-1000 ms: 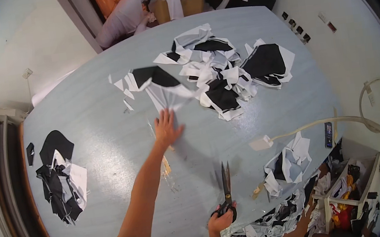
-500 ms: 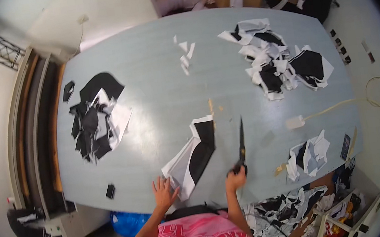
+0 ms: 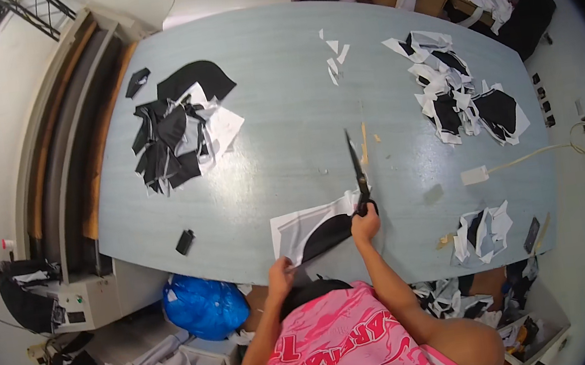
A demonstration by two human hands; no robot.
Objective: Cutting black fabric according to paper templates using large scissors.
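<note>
A black, grey and white fabric piece (image 3: 322, 239) lies across the near edge of the table. My left hand (image 3: 280, 276) pinches its near left corner between thumb and fingers. My right hand (image 3: 365, 224) is closed round the handles of a pair of black scissors (image 3: 359, 174), whose blades point away from me and look shut. That hand rests at the right end of the fabric and hides part of it. Whether its fingers also touch the cloth I cannot tell.
Black and white cut pieces (image 3: 168, 136) are heaped at left, more pieces (image 3: 443, 89) at far right. White scraps (image 3: 334, 59) lie at the back. A white power strip (image 3: 475, 175) with a cord, a phone (image 3: 532, 234) and a small black object (image 3: 185, 242) rest on the table.
The fabric has turned to lie more sideways. My left hand went from flat on it to pinching its corner; my right hand brought the scissors to its right end. The view shifted.
</note>
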